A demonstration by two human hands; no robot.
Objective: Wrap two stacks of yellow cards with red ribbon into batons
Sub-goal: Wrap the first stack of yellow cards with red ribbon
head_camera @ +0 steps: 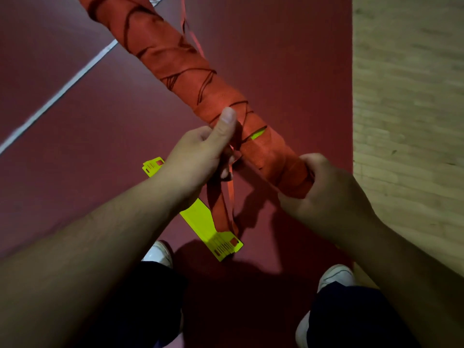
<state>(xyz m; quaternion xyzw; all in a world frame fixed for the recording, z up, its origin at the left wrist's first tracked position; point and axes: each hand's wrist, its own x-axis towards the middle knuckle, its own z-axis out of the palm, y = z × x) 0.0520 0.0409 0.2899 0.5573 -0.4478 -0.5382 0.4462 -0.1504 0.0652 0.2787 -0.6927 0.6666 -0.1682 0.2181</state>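
Observation:
A long baton point(180, 61) wound in red ribbon runs from the top left down to the lower right, held in the air. A small patch of yellow card point(258, 133) shows through a gap in the wrapping. My right hand point(324, 192) grips the baton's near end. My left hand point(200, 156) pinches the loose red ribbon point(223, 209) beside the baton, thumb pressed against the wrapping. The ribbon's tail hangs down below that hand. On the floor under my left forearm lies a second stack of yellow cards point(200, 222), partly hidden.
The floor is dark red sports surfacing with a white line point(62, 89) crossing at the left. A pale wooden floor strip point(406, 121) runs along the right. My two white shoes point(160, 254) stand at the bottom. A thin ribbon strand point(190, 33) trails behind the baton.

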